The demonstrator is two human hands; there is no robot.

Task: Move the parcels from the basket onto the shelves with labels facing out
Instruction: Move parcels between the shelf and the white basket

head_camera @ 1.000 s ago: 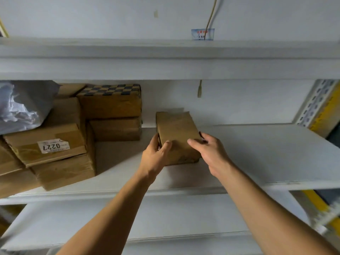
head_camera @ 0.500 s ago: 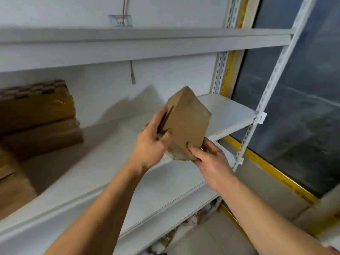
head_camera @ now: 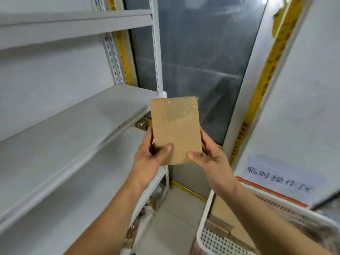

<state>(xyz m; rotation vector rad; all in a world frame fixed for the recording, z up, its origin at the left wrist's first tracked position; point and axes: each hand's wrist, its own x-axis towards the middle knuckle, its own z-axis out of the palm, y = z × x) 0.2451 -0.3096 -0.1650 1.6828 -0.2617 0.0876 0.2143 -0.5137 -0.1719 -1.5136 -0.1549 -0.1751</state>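
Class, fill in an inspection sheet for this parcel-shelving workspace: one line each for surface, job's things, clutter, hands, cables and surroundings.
Surface: white metal shelves on the left; the parts in view are bare.
Job's things: flat brown cardboard parcel held upright in the air, taped at its top, no label on the face shown; white perforated plastic basket at lower right, with brown cardboard inside.
Clutter: blurred items on the floor under the lowest shelf, too unclear to name.
Hands: left hand grips the parcel's lower left edge; right hand grips its lower right edge.
Cables: nothing seen.
Surroundings: dark glass panel behind; white paper sign with printed characters on the right wall.
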